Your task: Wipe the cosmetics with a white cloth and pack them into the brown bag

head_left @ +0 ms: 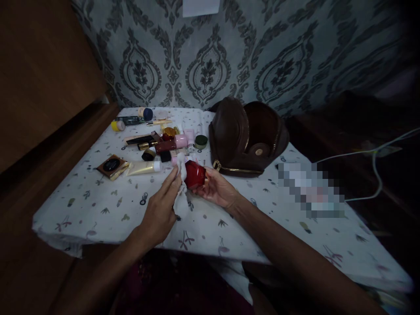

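Near the middle of the table, my right hand [218, 188] grips a shiny red bottle [194, 174], angular in shape, by its right side. A white cloth [181, 199] hangs from my left hand [161, 210], whose fingers are closed on it and press it to the bottle's left side. Just beyond my hands lies a cluster of cosmetics, with a cream tube [143, 168], a dark red tube with a pink cap [166, 146] and a round dark green jar [201, 141]. A brown leather bag [229, 135] with its zip undone stands right behind the bottle.
A square brown compact [112, 166] lies left of the cream tube. Farther back are a yellow-capped jar [118, 126] and a thin brush [159, 123]. A blurred-out flat object [311, 190] and a white cable [380, 175] are at right. Patterned cloth covers the table [108, 218].
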Tool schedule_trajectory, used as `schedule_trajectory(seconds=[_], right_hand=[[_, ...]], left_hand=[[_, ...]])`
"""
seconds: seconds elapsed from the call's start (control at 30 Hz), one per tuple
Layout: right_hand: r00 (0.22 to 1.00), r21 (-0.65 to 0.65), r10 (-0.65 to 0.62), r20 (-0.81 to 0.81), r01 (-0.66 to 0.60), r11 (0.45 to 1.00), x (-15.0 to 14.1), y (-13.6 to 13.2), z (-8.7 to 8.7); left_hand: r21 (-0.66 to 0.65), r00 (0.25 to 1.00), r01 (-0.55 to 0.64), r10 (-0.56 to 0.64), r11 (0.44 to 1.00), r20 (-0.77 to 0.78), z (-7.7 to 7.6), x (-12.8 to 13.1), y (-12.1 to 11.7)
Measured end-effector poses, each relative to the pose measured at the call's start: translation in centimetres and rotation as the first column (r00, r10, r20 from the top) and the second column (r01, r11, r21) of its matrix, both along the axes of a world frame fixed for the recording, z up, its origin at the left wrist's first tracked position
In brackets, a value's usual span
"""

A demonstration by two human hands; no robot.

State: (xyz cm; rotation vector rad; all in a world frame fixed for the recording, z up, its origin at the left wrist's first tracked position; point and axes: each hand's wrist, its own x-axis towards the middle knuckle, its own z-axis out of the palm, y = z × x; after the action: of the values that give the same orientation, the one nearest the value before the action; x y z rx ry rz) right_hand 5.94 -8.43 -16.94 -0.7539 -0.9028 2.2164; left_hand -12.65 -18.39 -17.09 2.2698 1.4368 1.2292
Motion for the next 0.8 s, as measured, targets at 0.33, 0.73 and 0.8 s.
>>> schedule_trajectory(seconds=[0.33,0.73,0.8], right_hand=[[0.995,0.183,-0.031,-0.093,0.047,0.982,-0.4,-0.1,-0.3],[0.945,0.734,-0.305,0.117,0.125,0.668,-0.4,-0.1,-1.0],[0.916,0.841,-0.362,0.171,0.056,0.538,-0.2,-0.1,-1.1]], left_hand=[[-0.316,0.879,-0.007,0.156,0.949,0.450,0.6,0.4,-0.2],[-0.620,0.286,0.383,0.550,0.685,0.785,4.1,2.0,-0.6],[-0.634,0.274,0.415,0.574,0.653,0.771,4.6,1.9,-0.5]])
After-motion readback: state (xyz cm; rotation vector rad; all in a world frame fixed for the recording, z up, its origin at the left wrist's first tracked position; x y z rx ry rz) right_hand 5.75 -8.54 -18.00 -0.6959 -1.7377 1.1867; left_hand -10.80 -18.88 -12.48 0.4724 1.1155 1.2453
